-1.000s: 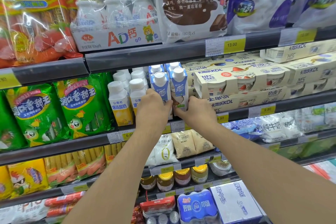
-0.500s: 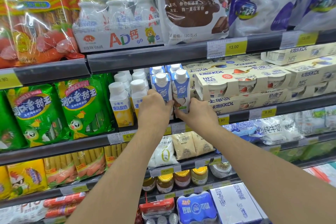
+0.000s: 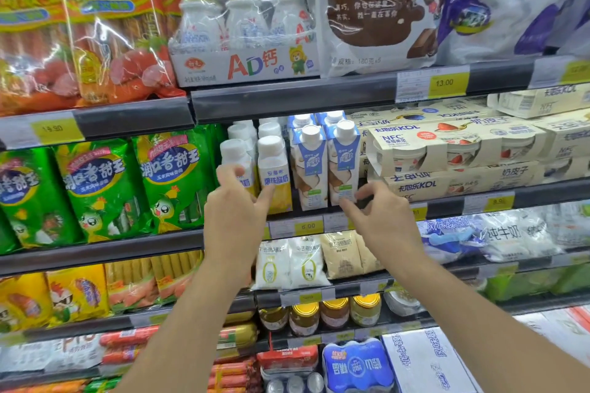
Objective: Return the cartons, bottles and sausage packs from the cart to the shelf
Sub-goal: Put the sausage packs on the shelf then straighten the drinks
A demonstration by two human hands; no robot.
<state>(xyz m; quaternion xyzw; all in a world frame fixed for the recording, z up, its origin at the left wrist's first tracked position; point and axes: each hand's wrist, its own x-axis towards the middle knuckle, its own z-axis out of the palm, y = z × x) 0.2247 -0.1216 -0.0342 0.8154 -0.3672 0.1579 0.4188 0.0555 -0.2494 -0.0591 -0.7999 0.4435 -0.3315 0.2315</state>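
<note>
The shelving [image 3: 319, 99] fills everything in front of the person, tier on tier with price tags along the dark rails. Up and to the left of the hands hang big orange sausage bags [image 3: 111, 35], and straight above them sits a wrapped tray of small white bottles [image 3: 242, 41] beside a brown-and-white milk bag [image 3: 376, 6]. On the hands' own level, to their left, stand the green sausage packs [image 3: 172, 182]; to their right lie stacked cream yoghurt multipacks [image 3: 453, 150].

Between both hands, upright on the middle tier, are two blue-and-white cartons [image 3: 325, 166] with white caps, side by side. Just left of those stand white-capped bottles [image 3: 274, 175] with yellow bases.

The left hand [image 3: 236, 217] is spread, fingers loose and apart, gripping nothing; its forefinger tip reaches the front bottle's label. The right hand [image 3: 380, 220] is likewise loose, fingers gently curled with nothing in them, its fingertips at the lower front of the right-hand carton; whether they actually touch, I cannot tell.

Below the hands lie pale milk pouches [image 3: 290, 262], then gold-lidded jars [image 3: 335, 313].
</note>
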